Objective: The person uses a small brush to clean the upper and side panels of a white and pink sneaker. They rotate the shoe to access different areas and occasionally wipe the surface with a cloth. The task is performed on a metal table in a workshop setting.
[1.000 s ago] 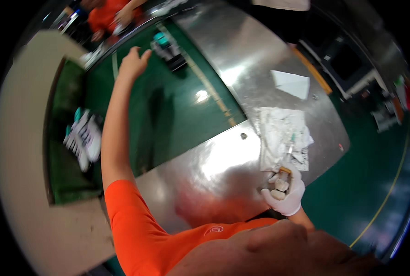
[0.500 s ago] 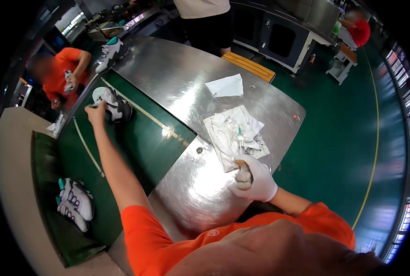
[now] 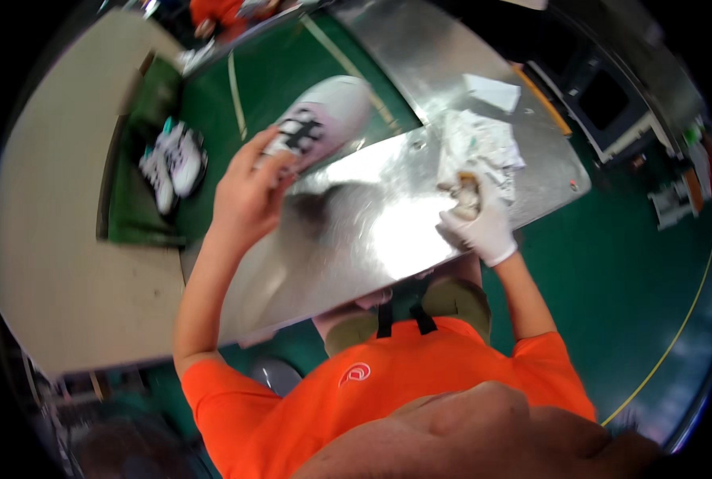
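Above the near part of the metal table, my bare left hand (image 3: 244, 195) grips a white-and-pink sneaker (image 3: 336, 112) by its opening. The sneaker's toe points away to the upper right, and its black-and-white lacing shows on top. My right hand (image 3: 491, 231) wears a white glove and is closed around a stained pale wad (image 3: 468, 198) with a brown edge, whose kind I cannot make out. Just beyond that hand, crumpled white cloths (image 3: 479, 140) lie on the table. Blur softens both the sneaker and my left hand.
A green belt (image 3: 272, 88) with pale stripes adjoins the metal table (image 3: 348, 239). Two sneakers (image 3: 184, 160) rest by a green-covered ledge at left. A folded white sheet (image 3: 493, 92) lies beyond the cloths. At the far end, another person in orange (image 3: 220, 16) is partly visible.
My left hand has lifted the sneaker off the green belt and brought it nearer, over the metal table. The view has turned. My gloved hand still holds the wad near the cloths.
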{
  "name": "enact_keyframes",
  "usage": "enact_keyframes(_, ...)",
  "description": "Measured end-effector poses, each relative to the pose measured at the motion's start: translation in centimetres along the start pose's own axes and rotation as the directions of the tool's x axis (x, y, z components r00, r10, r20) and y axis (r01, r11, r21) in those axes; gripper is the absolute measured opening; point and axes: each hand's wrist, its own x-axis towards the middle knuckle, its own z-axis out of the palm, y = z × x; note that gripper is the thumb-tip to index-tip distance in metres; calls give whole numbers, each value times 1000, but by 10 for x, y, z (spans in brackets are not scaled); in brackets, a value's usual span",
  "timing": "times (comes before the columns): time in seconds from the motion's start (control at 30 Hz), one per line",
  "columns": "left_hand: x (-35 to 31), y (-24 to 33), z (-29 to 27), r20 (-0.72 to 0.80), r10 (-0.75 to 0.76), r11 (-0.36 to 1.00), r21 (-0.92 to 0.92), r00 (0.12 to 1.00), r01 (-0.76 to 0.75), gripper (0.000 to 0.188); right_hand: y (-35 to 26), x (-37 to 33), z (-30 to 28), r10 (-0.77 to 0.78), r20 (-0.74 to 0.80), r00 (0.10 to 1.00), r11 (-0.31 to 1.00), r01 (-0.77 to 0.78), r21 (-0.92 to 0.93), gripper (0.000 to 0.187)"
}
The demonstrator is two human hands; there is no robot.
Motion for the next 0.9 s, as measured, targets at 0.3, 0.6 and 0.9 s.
enact_keyframes(0.3, -92, 84, -10, 125, 290, 956, 5, 949, -293, 24, -33, 3, -50, 294, 378, 878, 951, -310, -20, 64)
enact_keyframes(0.6, -103, 81, 0, 104, 237, 971, -2, 966, -238, 27, -63, 5, -86, 207, 612, 763, 653, -574, 494, 87)
enact_keyframes(0.9, -100, 84, -6, 169, 198, 980, -7, 965, -200, 26, -70, 14, -61, 11, 765, 644, 452, -685, 571, 106)
